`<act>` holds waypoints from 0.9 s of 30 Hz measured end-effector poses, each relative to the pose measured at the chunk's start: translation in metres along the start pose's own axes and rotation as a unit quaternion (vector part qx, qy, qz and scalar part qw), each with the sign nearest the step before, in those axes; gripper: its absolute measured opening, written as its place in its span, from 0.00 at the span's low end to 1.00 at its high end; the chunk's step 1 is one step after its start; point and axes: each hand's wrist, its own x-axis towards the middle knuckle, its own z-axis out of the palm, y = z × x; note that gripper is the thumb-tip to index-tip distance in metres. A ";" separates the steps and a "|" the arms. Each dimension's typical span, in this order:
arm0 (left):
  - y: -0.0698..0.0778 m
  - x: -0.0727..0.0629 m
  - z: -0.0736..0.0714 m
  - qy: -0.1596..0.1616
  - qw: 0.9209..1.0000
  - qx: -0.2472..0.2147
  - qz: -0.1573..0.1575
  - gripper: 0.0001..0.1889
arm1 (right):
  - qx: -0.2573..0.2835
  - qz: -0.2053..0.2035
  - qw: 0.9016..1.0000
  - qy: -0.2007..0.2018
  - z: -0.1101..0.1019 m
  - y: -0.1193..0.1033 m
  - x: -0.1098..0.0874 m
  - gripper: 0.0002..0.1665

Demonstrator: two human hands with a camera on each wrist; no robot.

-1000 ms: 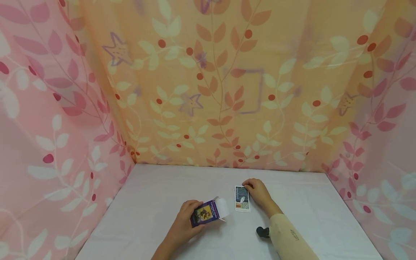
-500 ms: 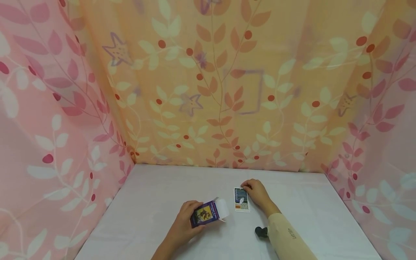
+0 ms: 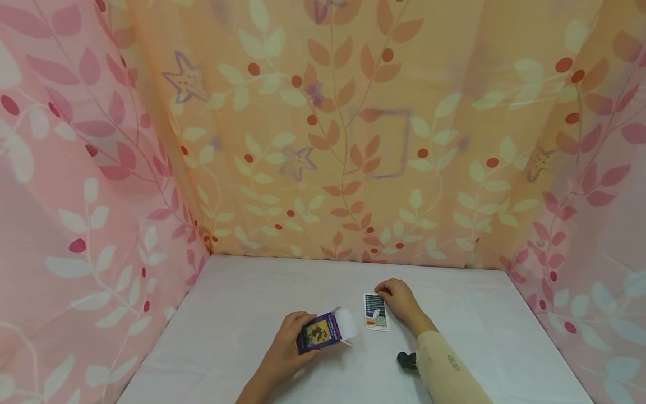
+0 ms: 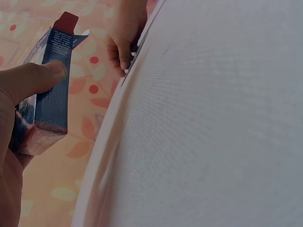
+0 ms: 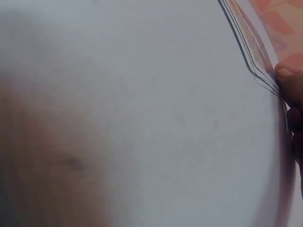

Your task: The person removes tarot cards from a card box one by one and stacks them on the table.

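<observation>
My left hand (image 3: 289, 343) grips a dark purple-blue card box (image 3: 320, 333) with a yellow picture on its face. The box is tilted, its white end flap (image 3: 347, 324) standing open toward the right. In the left wrist view the thumb presses on the narrow printed side of the box (image 4: 53, 101). My right hand (image 3: 402, 301) pinches the upper right corner of a small stack of picture cards (image 3: 375, 312) lying on the white table. The right wrist view shows the thumb over the corner of the cards (image 5: 246, 45), whose edges are slightly spread.
A small black object (image 3: 406, 361) is beside the right sleeve (image 3: 449, 365). The white-covered table (image 3: 242, 303) runs back to an orange leaf-patterned curtain (image 3: 343, 185), with pink curtains (image 3: 96, 224) at both sides.
My right hand has shifted slightly left and nearer, and the top card has slid a little toward me. The left hand and the box stay nearly still.
</observation>
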 end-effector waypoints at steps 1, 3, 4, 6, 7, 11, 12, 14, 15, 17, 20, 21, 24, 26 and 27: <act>0.000 0.000 0.000 -0.001 1.000 -0.002 -0.002 0.42 | 0.000 0.000 1.000 0.001 0.000 0.000 0.000 0.04; 0.000 0.000 0.000 -0.001 1.000 -0.005 -0.006 0.42 | 0.008 0.003 1.000 -0.001 -0.001 0.000 0.000 0.05; 0.000 0.001 0.000 -0.001 1.000 -0.005 -0.007 0.42 | 0.010 0.005 1.000 -0.001 -0.001 0.001 0.001 0.05; 0.000 0.001 0.000 -0.001 1.000 -0.005 -0.012 0.42 | 0.017 0.010 1.000 -0.004 -0.002 0.001 0.001 0.05; 0.000 0.001 0.000 -0.001 1.000 -0.006 -0.014 0.41 | 0.018 0.012 1.000 -0.005 -0.002 0.000 0.001 0.05; 0.000 0.001 0.000 0.002 1.000 0.000 -0.010 0.42 | 0.024 0.025 0.999 -0.014 -0.005 -0.002 0.001 0.05; 0.000 0.001 0.000 0.003 1.000 0.002 -0.007 0.42 | 0.027 0.028 0.999 -0.014 -0.005 -0.003 0.000 0.06; 0.000 0.001 0.000 0.006 1.000 0.007 -0.001 0.42 | 0.033 0.033 0.999 -0.012 -0.007 -0.005 0.000 0.06; -0.001 0.001 0.000 0.007 1.000 0.009 0.003 0.42 | 0.037 0.037 0.999 -0.010 -0.008 -0.006 -0.001 0.07; -0.001 0.000 0.000 0.009 1.000 0.013 0.008 0.42 | 0.044 0.044 0.998 -0.007 -0.009 -0.008 -0.003 0.08; -0.001 0.000 0.000 0.008 1.000 0.014 0.012 0.42 | 0.050 0.052 0.997 -0.001 -0.009 -0.010 -0.005 0.08; -0.001 0.000 0.000 0.007 1.000 0.011 0.011 0.42 | 0.054 0.056 0.997 0.001 -0.010 -0.011 -0.006 0.08; -0.001 0.000 -0.001 0.004 1.000 0.005 0.008 0.42 | 0.065 0.061 0.996 0.007 -0.011 -0.014 -0.010 0.09; -0.001 0.000 -0.001 0.002 1.000 0.001 0.003 0.42 | 0.073 0.066 0.995 0.009 -0.013 -0.018 -0.013 0.10; -0.001 0.000 0.000 0.002 1.000 0.001 0.002 0.42 | 0.075 0.068 0.995 0.010 -0.013 -0.019 -0.014 0.10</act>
